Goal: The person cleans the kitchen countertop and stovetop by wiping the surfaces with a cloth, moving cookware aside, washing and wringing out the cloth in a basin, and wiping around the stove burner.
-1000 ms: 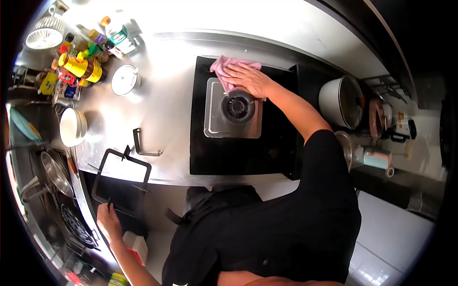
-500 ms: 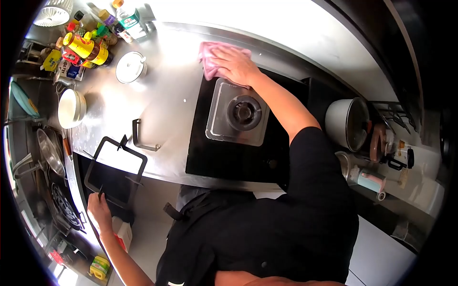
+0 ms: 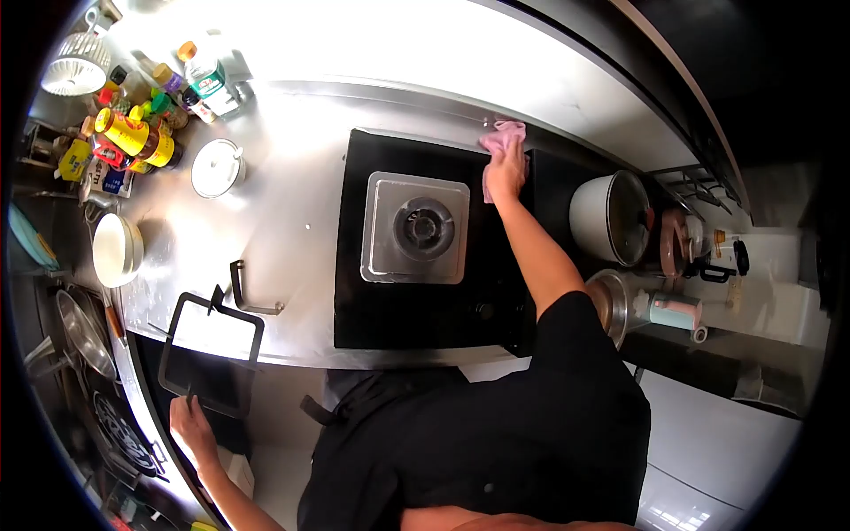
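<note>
Far to my left, my left hand (image 3: 193, 427) is closed around the lower edge of a black pot stand (image 3: 211, 356) that hangs over the front lip of the steel counter (image 3: 292, 203); my fingers wrap its bottom bar. Above it on the counter lies a small metal bracket (image 3: 248, 292), and further out stand a white bowl (image 3: 115, 248), a white lidded pot (image 3: 215, 167) and a cluster of sauce bottles (image 3: 142, 128). In the middle sits the black cooktop (image 3: 416, 301) with its square steel tray and bare burner (image 3: 423, 227). My right hand (image 3: 506, 168) lies at the cooktop's far right corner, fingers spread and pressed flat on a pink cloth (image 3: 501, 140) bunched against the back edge; it pins the cloth rather than clenching it. To the right stands a white rice cooker (image 3: 611, 215).
</note>
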The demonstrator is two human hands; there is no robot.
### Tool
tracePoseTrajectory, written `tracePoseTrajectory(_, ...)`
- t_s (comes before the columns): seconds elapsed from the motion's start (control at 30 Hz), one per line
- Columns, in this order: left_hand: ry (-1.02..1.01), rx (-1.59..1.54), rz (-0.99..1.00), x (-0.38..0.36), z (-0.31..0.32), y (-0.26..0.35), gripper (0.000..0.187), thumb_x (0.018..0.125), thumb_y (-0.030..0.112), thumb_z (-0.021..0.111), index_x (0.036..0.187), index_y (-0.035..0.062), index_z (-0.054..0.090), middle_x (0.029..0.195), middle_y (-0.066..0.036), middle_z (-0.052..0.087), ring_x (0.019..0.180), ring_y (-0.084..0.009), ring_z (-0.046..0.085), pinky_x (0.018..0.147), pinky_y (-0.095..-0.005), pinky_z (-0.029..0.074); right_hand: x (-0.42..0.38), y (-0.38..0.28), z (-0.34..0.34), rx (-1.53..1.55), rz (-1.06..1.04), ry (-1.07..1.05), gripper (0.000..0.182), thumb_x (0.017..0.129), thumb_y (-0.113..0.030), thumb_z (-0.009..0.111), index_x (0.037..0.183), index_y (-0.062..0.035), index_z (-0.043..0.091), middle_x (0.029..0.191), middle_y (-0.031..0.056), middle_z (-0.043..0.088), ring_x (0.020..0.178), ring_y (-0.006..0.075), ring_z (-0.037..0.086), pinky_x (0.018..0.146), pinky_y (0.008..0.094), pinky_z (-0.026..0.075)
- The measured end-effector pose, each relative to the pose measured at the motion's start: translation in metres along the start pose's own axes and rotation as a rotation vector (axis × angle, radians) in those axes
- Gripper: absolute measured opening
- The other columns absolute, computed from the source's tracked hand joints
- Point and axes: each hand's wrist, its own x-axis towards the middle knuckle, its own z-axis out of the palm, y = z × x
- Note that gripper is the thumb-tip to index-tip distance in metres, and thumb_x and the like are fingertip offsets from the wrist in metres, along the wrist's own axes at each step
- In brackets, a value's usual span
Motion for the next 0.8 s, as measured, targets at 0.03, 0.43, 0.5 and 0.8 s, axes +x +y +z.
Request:
tracePoseTrajectory(0.03, -0.021, -0.017, -0.032, 0.0, 0.0, 0.001, 0.016, 0.095, 0.006, 0.056, 0.084, -0.0034, 0.05, 0.079, -0.02, 0.05, 0.074, -0.0405, 0.053, 0.064, -0.0442, 0.042, 0.004, -0.004, 0.01, -0.151, 0.14, 0.023, 0.053, 0.095, -0.025, 0.052, 0.142, -0.001, 0.046, 0.14, 0.0247, 0.051, 0.132, 0.0403, 0.045, 0.114, 0.0454, 0.031)
tracePoseTrajectory(0.43, -0.039, 0.035, 0.035, 0.003, 0.0, -0.013, 0.017, 0.094, 0.007, 0.057, 0.083, -0.0034, 0.049, 0.077, -0.02, 0.049, 0.073, -0.0396, 0.052, 0.065, -0.0453, 0.042, 0.018, -0.104, 0.055, 0.499, -0.506, -0.24, 0.037, 0.087, 0.003, 0.056, 0.12, -0.0109, 0.065, 0.12, 0.0142, 0.066, 0.112, 0.0311, 0.063, 0.092, 0.0468, 0.048)
tracePoseTrajectory(0.5, -0.04, 0.023, 0.036, 0.004, 0.001, -0.014, 0.018, 0.095, 0.008, 0.057, 0.083, -0.0032, 0.049, 0.077, -0.02, 0.048, 0.073, -0.0399, 0.051, 0.065, -0.0455, 0.041, 0.023, -0.1, 0.039, 0.566, -0.326, -0.166, 0.036, 0.09, 0.003, 0.054, 0.122, -0.0108, 0.065, 0.121, 0.015, 0.066, 0.11, 0.0311, 0.064, 0.091, 0.0439, 0.052)
tracePoseTrajectory(0.8, -0.036, 0.019, 0.016, 0.005, -0.003, -0.007, 0.023, 0.095, 0.011, 0.057, 0.081, -0.0028, 0.044, 0.076, -0.02, 0.044, 0.072, -0.0417, 0.048, 0.064, -0.0464, 0.039, 0.02, -0.052, -0.031, 0.296, 0.364, -0.019, 0.032, 0.096, -0.009, 0.05, 0.126, -0.0158, 0.059, 0.122, 0.0093, 0.062, 0.102, 0.0273, 0.066, 0.079, 0.0457, 0.053)
